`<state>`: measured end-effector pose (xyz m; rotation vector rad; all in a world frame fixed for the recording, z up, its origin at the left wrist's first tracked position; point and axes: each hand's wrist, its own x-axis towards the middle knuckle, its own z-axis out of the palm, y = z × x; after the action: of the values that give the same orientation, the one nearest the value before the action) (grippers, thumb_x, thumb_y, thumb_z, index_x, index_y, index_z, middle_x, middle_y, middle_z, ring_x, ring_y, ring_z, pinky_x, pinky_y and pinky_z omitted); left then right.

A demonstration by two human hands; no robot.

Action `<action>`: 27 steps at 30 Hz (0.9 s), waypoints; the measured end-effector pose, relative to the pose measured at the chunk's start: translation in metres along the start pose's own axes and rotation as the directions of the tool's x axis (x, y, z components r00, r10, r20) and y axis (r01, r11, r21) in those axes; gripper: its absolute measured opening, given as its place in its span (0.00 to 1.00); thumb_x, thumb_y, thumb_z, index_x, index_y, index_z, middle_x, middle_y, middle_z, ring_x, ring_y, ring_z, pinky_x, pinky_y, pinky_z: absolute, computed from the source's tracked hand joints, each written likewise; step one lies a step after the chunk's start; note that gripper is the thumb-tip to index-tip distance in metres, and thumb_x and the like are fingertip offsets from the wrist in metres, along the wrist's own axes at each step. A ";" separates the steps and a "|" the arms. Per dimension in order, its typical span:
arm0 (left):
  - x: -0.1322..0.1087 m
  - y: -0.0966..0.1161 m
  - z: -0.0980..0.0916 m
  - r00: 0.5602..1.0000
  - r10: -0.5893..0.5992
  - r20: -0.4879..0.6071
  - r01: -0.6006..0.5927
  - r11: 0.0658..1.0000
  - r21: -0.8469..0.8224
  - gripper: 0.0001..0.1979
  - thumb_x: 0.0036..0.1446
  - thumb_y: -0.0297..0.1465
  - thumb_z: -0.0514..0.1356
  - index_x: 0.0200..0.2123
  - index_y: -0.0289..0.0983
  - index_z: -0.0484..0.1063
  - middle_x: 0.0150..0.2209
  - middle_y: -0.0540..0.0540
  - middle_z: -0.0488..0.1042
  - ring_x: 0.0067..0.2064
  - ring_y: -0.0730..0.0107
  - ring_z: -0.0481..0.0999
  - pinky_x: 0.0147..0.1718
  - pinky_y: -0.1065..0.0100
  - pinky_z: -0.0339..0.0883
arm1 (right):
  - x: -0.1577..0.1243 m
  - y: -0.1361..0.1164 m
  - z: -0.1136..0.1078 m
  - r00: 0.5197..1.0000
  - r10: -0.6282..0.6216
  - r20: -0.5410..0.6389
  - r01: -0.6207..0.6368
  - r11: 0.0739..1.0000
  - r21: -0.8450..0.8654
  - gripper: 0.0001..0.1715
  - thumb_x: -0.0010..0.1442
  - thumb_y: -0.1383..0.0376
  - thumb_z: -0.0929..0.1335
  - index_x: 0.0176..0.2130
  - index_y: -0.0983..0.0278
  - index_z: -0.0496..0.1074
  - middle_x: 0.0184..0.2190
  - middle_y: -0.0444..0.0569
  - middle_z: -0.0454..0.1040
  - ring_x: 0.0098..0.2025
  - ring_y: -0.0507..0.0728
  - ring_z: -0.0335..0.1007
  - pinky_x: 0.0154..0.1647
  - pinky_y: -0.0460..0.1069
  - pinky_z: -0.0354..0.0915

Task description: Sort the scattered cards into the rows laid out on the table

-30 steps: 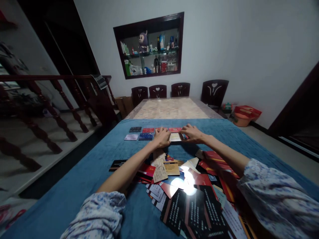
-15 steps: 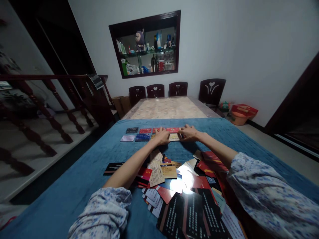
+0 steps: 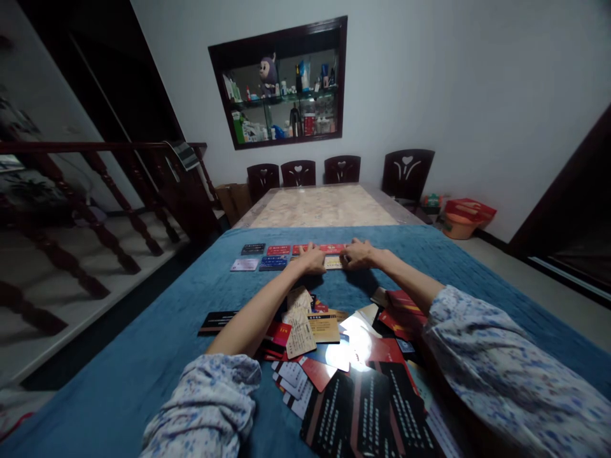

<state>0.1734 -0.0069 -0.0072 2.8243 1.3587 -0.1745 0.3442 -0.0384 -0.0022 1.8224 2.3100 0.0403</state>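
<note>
Head view is showing both hands working near the middle of the frame, with the fingers of the left hand curling downward at the left end of a pale card and the fingers of the right hand bunching at its right end; whether either set is pinching the card or merely pressing its edges, I cannot tell. The pale card is lying between the hands, just below a red card of the upper row. Judging by this pose, the step in hand is probably the squaring of the pale card in the lower row, and the next move is calling for light, even pressure from both sides. Further left, a lilac card and a blue card are lying in that lower row, while a black card and another red card are sitting above them. Toward the bottom of the frame, a loose pile of cards is spreading over the blue cloth, catching a bright glare. Beyond the cloth, the patterned far part of the desk is stretching toward dark chairs.
</note>
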 end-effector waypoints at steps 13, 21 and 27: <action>-0.014 0.003 -0.001 0.982 0.120 -0.145 -0.102 0.987 0.126 0.14 0.52 0.29 0.60 0.43 0.34 0.75 0.52 0.33 0.70 0.58 0.44 0.61 0.55 0.41 0.56 | 0.002 -0.002 -0.003 1.000 0.009 0.018 -0.010 0.999 0.041 0.18 0.51 0.62 0.67 0.41 0.60 0.78 0.48 0.57 0.76 0.54 0.70 0.63 0.50 0.62 0.61; -0.045 -0.008 -0.010 0.954 0.170 -0.246 -0.129 0.976 0.174 0.17 0.55 0.28 0.58 0.49 0.35 0.72 0.53 0.35 0.70 0.57 0.47 0.60 0.53 0.45 0.55 | 0.003 0.003 -0.001 0.997 -0.036 -0.067 0.033 0.999 -0.038 0.21 0.56 0.57 0.65 0.45 0.63 0.77 0.47 0.62 0.74 0.53 0.71 0.61 0.47 0.61 0.60; -0.088 -0.031 -0.010 0.935 0.154 -0.321 -0.105 0.980 0.167 0.16 0.56 0.25 0.57 0.49 0.37 0.72 0.51 0.37 0.71 0.56 0.49 0.60 0.51 0.47 0.53 | -0.006 -0.002 -0.015 0.975 -0.118 -0.187 0.113 0.993 -0.038 0.24 0.56 0.56 0.67 0.50 0.61 0.76 0.49 0.60 0.74 0.54 0.70 0.60 0.45 0.57 0.57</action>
<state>0.0953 -0.0556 0.0131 3.1681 1.2432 0.2248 0.3406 -0.0428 0.0129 1.7362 2.5261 0.2358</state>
